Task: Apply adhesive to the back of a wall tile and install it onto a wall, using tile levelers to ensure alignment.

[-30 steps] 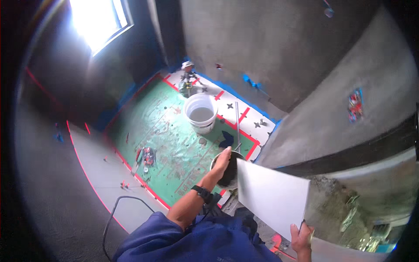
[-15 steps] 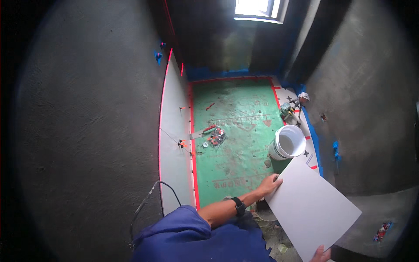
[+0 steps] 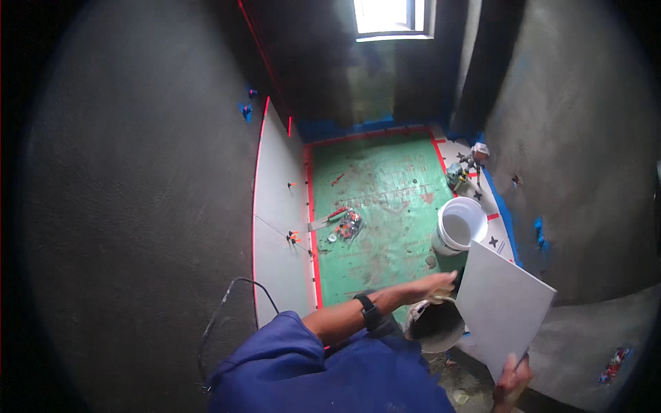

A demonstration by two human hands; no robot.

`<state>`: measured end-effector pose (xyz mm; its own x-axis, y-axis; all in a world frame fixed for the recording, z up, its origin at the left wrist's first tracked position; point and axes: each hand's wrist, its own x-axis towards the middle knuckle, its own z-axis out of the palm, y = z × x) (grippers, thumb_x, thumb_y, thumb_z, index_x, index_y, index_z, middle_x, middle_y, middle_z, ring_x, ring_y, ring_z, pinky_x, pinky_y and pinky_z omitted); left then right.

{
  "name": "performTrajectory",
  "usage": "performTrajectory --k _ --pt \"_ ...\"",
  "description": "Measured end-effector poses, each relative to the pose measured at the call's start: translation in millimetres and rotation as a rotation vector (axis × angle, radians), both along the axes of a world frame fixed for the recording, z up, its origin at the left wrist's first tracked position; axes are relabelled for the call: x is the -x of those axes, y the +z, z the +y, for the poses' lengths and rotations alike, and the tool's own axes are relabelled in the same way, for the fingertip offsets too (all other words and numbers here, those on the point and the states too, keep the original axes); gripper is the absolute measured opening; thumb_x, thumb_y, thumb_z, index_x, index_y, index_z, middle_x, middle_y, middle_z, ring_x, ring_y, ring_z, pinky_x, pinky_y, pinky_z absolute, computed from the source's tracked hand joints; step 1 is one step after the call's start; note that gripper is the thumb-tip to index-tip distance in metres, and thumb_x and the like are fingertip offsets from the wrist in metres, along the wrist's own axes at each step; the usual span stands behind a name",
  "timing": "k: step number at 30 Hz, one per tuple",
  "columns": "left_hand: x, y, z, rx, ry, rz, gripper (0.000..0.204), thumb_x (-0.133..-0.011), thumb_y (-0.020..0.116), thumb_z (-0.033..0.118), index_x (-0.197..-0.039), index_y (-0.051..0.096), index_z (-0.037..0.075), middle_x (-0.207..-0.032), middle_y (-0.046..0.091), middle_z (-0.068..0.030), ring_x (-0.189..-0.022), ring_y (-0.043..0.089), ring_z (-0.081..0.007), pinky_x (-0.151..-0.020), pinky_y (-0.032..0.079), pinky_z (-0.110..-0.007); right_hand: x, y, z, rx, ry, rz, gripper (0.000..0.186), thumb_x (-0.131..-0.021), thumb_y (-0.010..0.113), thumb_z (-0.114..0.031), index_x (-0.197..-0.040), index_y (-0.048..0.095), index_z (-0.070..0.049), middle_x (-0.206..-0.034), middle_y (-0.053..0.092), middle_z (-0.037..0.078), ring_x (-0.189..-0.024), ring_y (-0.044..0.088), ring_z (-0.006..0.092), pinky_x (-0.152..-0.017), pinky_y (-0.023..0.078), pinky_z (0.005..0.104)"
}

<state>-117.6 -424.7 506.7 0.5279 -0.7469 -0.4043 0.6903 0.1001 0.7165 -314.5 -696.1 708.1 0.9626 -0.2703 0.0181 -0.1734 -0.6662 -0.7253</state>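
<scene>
A large white rectangular tile (image 3: 505,303) stands tilted at the right, in front of the white bucket. At its lower corner my right hand (image 3: 513,380) is closed round the edge. My left hand (image 3: 435,283) reaches across from the left, wearing a dark wristwatch (image 3: 369,311). Its fingers are curled beside the tile's left edge, against a small dark shape; what they hold, if anything, I cannot make out. Just below that hand is a dirty bucket (image 3: 435,325) with a dark inside. Beyond the tile stands the white bucket (image 3: 463,224).
Green protective sheeting (image 3: 375,268) covers the floor, edged with red tape. On it lie a putty knife (image 3: 329,219) and a bag of small parts (image 3: 349,225). White tiles with orange-black clips (image 3: 293,237) line the left wall. A power tool (image 3: 456,176) stands far right.
The tile has turned to a steeper angle. My left hand has come off its upper-left edge, and my right hand has risen with the lower corner. The dirty bucket now shows more.
</scene>
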Motion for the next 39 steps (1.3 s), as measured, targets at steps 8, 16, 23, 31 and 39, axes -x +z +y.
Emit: performTrajectory --k 8,16,23,31,39 --pt "-49 55 4 0.321 -0.096 0.583 0.091 -0.083 0.048 0.082 -0.119 0.056 -0.002 -0.108 0.063 -0.0117 -0.099 0.065 -0.0315 -0.093 0.051 -0.056 -71 -60 11 0.615 0.703 -0.071 0.036 -0.065 0.071 -0.017 -0.097 0.062 -0.003 -0.06 0.055 0.012 -0.055 0.059 0.0334 -0.053 0.044 0.0462" --pt "-141 -24 -8 0.046 -0.055 0.818 0.041 -0.092 0.056 0.02 -0.123 0.052 -0.007 -0.116 0.066 -0.0166 -0.101 0.068 -0.024 -0.086 0.059 -0.037 -180 -84 28 0.59 0.784 0.296 0.025 -0.085 0.066 -0.024 -0.097 0.069 -0.002 -0.081 0.064 0.017 -0.07 0.06 0.0374 -0.062 0.049 0.0471" --pt "-255 -5 -3 0.171 -0.093 0.655 0.06 -0.086 0.061 0.01 -0.141 0.039 0.015 -0.112 0.061 -0.0104 -0.094 0.066 -0.0209 -0.07 0.06 -0.034 -257 -74 89 0.673 0.4 0.272 0.037 -0.078 0.07 -0.022 -0.112 0.07 -0.006 -0.101 0.069 0.018 -0.085 0.066 0.0345 -0.072 0.053 0.0433" --pt "-360 9 26 0.026 -0.29 0.109 0.083 -0.083 0.065 -0.005 -0.154 0.024 0.011 -0.138 0.05 -0.0082 -0.126 0.048 -0.0177 -0.105 0.043 -0.034 -290 -134 104 0.173 -0.201 0.667 0.039 -0.094 0.06 -0.026 -0.124 0.061 -0.001 -0.121 0.063 0.024 -0.112 0.058 0.0424 -0.096 0.045 0.0484" --pt "-416 -5 26 0.129 -0.486 -0.095 0.084 -0.085 0.066 -0.005 -0.155 0.022 0.006 -0.148 0.042 -0.0085 -0.136 0.04 -0.0197 -0.113 0.033 -0.036 -359 -266 92 -0.937 -1.032 0.385 0.049 -0.102 0.053 -0.039 -0.127 0.06 0.002 -0.124 0.064 0.011 -0.107 0.062 0.0218 -0.092 0.048 0.0367"
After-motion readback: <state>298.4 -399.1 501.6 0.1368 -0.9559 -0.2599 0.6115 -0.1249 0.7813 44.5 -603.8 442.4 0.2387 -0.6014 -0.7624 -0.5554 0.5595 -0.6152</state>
